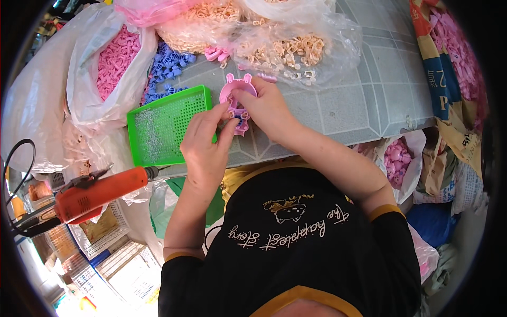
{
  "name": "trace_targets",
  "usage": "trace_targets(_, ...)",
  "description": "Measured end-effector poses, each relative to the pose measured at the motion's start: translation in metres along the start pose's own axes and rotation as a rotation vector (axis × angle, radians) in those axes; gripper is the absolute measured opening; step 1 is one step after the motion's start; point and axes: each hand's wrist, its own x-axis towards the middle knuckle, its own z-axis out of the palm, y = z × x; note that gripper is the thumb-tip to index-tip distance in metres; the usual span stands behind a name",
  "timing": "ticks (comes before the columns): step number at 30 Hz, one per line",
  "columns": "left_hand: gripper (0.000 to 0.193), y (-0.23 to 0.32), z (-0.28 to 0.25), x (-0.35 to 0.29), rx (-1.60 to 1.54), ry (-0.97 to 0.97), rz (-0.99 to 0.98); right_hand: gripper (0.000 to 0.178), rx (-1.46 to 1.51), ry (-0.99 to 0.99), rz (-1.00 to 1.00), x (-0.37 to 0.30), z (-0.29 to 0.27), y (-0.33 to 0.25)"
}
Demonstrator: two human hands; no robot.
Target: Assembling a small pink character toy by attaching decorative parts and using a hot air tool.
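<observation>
A pink plastic toy shell (224, 93) with small ear-like tips and a hollow round body is held just above the table's near side. My left hand (203, 138) pinches its lower end with thumb and fingers, by a small dark blue part and beige bits. My right hand (268, 110) grips the right rim, its thumb pressing inside the hollow. Fingers hide some of the small parts in the shell. Beside my left hand stands a green tray (207, 96) with a perforated bottom and many small silver screws heaped on its left side.
An orange power screwdriver (103, 193) hangs at the left by the table edge. Blue plastic parts (169, 62), a sack of pink parts (119, 61) and clear bags of beige pieces (290, 50) lie behind the tray. More sacks of pink parts (398, 158) stand at the right.
</observation>
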Motion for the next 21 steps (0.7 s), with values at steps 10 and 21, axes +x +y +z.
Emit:
trace_targets(10, 0.024, 0.002, -0.010, 0.010, -0.110, -0.105, -0.026, 0.019, -0.053, -0.035, 0.039, 0.001, -0.004, 0.001)
trace_targets(21, 0.023, 0.002, -0.017, 0.020, 0.118, -0.294, 0.195, 0.020, -0.018, -0.085, 0.050, 0.004, -0.005, 0.001)
